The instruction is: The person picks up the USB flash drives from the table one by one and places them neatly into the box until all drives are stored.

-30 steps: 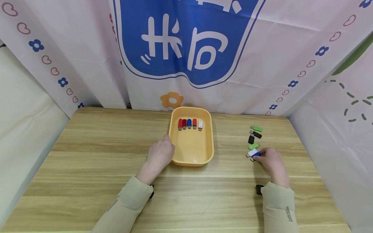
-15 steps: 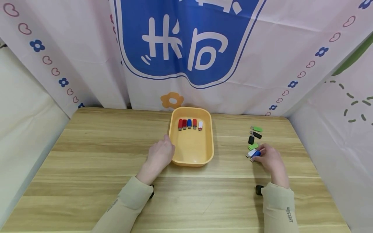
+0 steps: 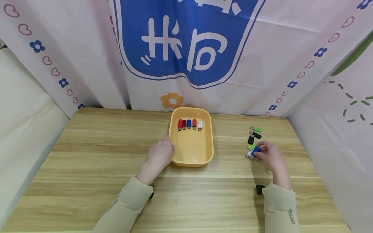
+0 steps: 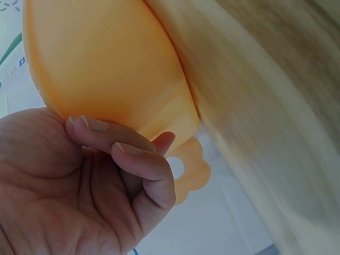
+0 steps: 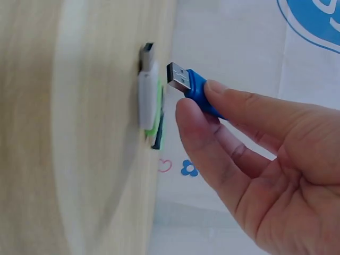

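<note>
My right hand point(image 3: 271, 157) pinches a blue USB flash drive point(image 5: 199, 91) between thumb and fingers, its metal plug bare. In the right wrist view the drive is raised off the table, beside a white USB flash drive point(image 5: 148, 98) lying there. My left hand point(image 3: 159, 152) is at the left side of a yellow plastic tray point(image 3: 212, 142), its fingers curled against the outer wall. The thumb's end is hidden behind the rim in the left wrist view. Inside the tray, a row of several flash drives in red, blue and white, including a blue one point(image 3: 189, 124), lies toward the far end.
Beyond the right hand lie a green drive point(image 3: 257, 129), a black drive point(image 3: 256, 135), a short black drive point(image 3: 251, 139) and another green drive point(image 3: 252, 147). A printed curtain point(image 3: 262, 81) hangs behind the wooden table point(image 3: 96, 155).
The right hand has taken the blue flash drive from beside the white one, lifting it and turning it. The left hand and the tray have stayed in place.
</note>
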The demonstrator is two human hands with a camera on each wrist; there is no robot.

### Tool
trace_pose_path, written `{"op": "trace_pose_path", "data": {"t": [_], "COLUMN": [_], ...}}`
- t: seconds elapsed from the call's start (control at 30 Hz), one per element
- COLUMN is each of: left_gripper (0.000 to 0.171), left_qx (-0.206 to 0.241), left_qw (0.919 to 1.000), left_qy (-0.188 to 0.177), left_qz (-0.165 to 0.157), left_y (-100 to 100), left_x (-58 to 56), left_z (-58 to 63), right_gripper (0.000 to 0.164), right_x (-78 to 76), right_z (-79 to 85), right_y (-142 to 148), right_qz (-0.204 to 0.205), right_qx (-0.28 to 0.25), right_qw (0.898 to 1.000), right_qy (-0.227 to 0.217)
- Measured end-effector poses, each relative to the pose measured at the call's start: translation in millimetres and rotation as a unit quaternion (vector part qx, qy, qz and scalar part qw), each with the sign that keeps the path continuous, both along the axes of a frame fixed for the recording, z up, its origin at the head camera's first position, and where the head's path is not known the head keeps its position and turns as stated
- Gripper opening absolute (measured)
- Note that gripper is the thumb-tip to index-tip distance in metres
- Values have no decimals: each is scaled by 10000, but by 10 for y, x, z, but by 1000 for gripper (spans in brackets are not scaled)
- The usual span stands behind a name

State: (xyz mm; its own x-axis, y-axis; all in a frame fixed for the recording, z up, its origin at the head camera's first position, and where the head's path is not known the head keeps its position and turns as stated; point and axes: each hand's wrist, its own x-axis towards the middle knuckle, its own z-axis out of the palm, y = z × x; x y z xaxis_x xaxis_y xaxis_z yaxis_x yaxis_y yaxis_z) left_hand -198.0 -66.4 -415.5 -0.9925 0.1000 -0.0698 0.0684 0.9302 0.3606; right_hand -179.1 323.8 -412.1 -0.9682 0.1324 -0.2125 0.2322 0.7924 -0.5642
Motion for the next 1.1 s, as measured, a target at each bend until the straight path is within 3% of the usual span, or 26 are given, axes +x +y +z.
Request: {"op": "trace_pose_path", "data": {"t": [0.27, 0.53, 1.1], "left_gripper": [34, 35, 35], "left_qx": [8, 13, 60], "left_qw": [10000, 9998, 9998], "left_qy": [-95, -174, -182], "left_qz": [9, 27, 40], "left_y": [8, 8, 8], "left_x": [-3, 3, 6], "left_z": [15, 3, 6], "right_gripper": [29, 29, 26], "right_x": [-4, -59, -310], "right_z": [116, 221, 394], "right_y": [-168, -374, -991], "right_qz": [277, 572, 1192], "right_qx": [151, 239, -288], "right_qw": [9960, 9894, 9786], "right_qy": [841, 1315, 1652]}}
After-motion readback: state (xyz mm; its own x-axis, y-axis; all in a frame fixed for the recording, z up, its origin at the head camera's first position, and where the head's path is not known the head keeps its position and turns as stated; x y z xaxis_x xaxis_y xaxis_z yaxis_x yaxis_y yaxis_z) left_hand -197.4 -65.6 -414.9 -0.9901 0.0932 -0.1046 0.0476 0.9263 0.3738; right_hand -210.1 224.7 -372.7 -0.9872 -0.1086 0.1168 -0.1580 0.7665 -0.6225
